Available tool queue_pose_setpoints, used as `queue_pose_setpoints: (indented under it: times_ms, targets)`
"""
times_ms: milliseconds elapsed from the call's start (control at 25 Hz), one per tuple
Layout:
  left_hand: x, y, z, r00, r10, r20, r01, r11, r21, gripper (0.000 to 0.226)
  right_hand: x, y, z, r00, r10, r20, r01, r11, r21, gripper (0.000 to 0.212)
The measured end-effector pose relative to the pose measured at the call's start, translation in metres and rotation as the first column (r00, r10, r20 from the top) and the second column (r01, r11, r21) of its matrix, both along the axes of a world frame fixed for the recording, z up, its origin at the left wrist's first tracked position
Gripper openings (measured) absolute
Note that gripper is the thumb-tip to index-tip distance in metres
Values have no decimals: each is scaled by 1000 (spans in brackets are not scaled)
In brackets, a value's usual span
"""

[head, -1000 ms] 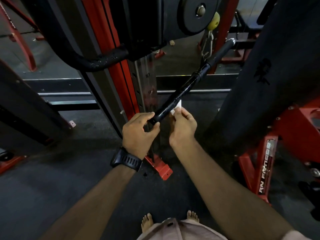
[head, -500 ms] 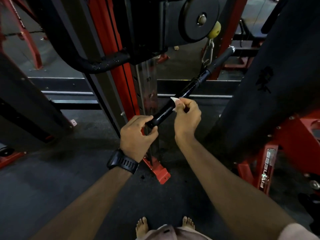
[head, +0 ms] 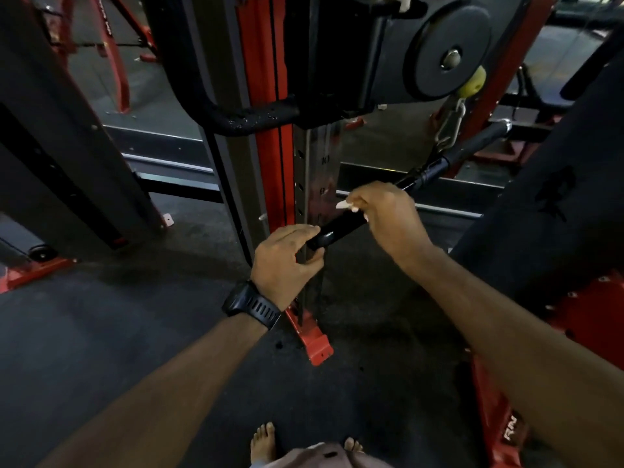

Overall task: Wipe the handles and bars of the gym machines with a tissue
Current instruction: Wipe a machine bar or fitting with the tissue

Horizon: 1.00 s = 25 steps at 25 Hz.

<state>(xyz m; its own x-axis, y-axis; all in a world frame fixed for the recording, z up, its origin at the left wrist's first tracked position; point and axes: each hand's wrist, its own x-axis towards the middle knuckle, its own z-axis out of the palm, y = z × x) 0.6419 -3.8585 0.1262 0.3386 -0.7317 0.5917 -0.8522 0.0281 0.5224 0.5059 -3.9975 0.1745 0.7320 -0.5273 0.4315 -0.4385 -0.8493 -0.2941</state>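
A: What colour is the bar [head: 341, 229]?
B: Glossy black. The tissue [head: 342, 205] is white.
A: And the machine?
B: Red upright [head: 266, 96], black pulley disc [head: 449, 52], a yellow ball [head: 472, 83] at the far right, and a silver chain [head: 450, 125].
A: The watch [head: 251, 304]?
B: Black, with a slotted strap. The floor [head: 101, 349] is dark grey.

The right hand [head: 388, 221] hides most of the tissue [head: 342, 205] and the middle of the bar [head: 341, 229].
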Motion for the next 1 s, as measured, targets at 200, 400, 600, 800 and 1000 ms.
queue_pose_setpoints:
  times_ms: [200,400,600,800,1000]
  targets:
    - [-5,1,-8,998,-5,64,4,1000,12,39,29,-5,37,855,282,-434,-227,958,175,17]
    - [-8,0,-5,999,-5,36,5,1000,-18,38,25,-20,49,830,280,-483,-184,954,237,17]
    - [-6,-1,-5,1000,-12,-17,12,1000,-20,37,7,-33,46,893,104,-438,-76,994,83,21]
    - [-6,-2,-1,998,-17,-59,20,999,51,36,1,-39,31,920,-104,-379,104,994,-21,23]
    - [-9,-3,5,997,-13,-76,14,1000,21,32,-13,-22,4,979,-203,-16,203,979,-19,28]
